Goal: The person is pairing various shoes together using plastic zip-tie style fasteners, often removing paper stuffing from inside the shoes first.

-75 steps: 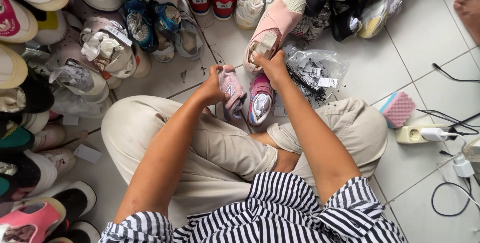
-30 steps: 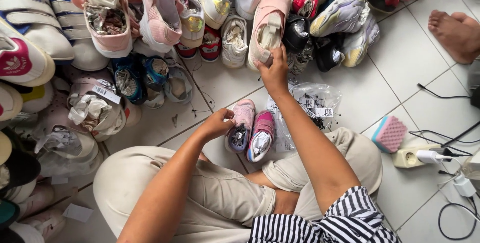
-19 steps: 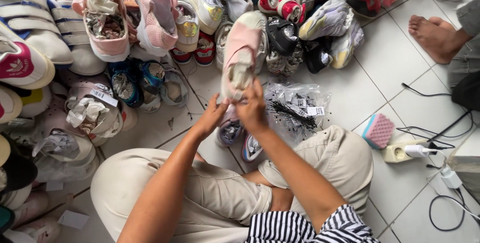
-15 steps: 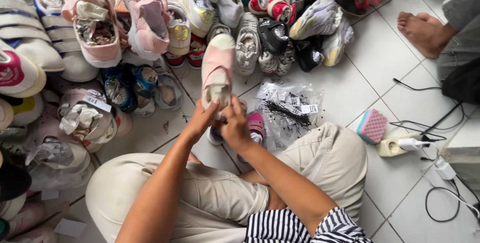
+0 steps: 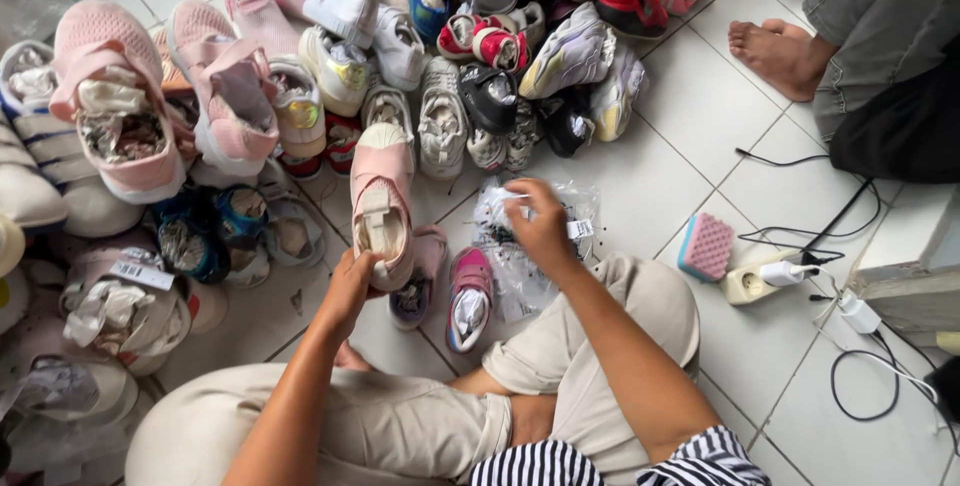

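A: Start at the left. What lies there?

B: A heap of children's shoes on the white tiled floor (image 5: pixel 700 126). Two big pink knit sneakers (image 5: pixel 115 106) stand with crumpled paper stuffed inside; the knit looks ribbed and soft, the soles white and rubbery. Below them a pair of small blue sandals (image 5: pixel 215 236) with rounded toes.

A: And the left hand?

B: The left hand (image 5: pixel 350 281) is closed around the heel end of a pale pink knit slip-on shoe (image 5: pixel 380 196), holding it sole-side away, toe pointing up the picture toward the heap. The shoe has a smooth strap across the upper and a cream sole edge.

A: What is right beneath it?

B: Two little shoes on the floor by the knees: a dusty pink one (image 5: pixel 418 281), partly hidden by the held shoe, and a brighter pink one with a shiny grey lining (image 5: pixel 468 296). They lie side by side, nearly touching.

A: The right hand?

B: The right hand (image 5: pixel 540 226) rests palm down on a crinkled clear plastic bag (image 5: pixel 525 266), fingers curled and pressing into it; a white tag shows at its edge. Whether it pinches the film I cannot tell.

A: Further right?

B: A pink sponge block with a bumpy grid face (image 5: pixel 706 246), just beside a cream power strip (image 5: pixel 755 281) with a white plug and black cords. At the top right, another person's bare foot (image 5: pixel 780 51).
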